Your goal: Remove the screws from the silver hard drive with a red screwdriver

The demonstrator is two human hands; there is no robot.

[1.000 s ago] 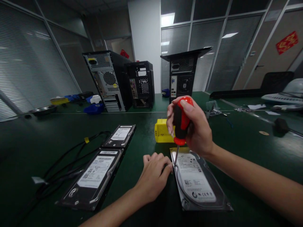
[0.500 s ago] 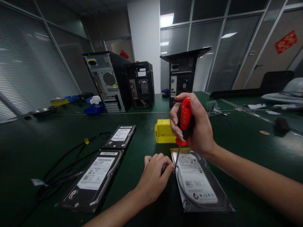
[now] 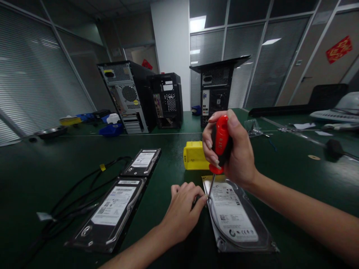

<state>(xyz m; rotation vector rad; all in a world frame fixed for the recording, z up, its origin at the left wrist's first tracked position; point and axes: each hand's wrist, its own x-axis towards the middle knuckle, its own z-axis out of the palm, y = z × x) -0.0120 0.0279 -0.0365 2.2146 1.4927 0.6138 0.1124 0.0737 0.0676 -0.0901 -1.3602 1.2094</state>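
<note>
My right hand (image 3: 237, 149) is wrapped round the red and black handle of a screwdriver (image 3: 221, 140). The screwdriver leans slightly, its shaft pointing down to the left edge of a hard drive (image 3: 234, 213) that lies label up on the table. Beside that edge, my left hand (image 3: 183, 209) has its thumb and index finger pinched together close to the screwdriver's tip. Whatever sits between those fingertips is hidden or too small to make out. Just behind the drive stands a yellow plastic bin (image 3: 195, 155), partly covered by my right hand.
Two more hard drives (image 3: 117, 205) lie end to end on the left, next to black cables (image 3: 63, 203). Computer cases (image 3: 137, 97) stand at the back of the green table (image 3: 165, 157). A blue bin (image 3: 111, 129) is at back left; a black-headed mallet (image 3: 333, 150) lies right.
My right hand and the screwdriver handle have shifted slightly to the right, and the handle has turned a little. The tip stays at the drive's edge; my left hand is nearly still.
</note>
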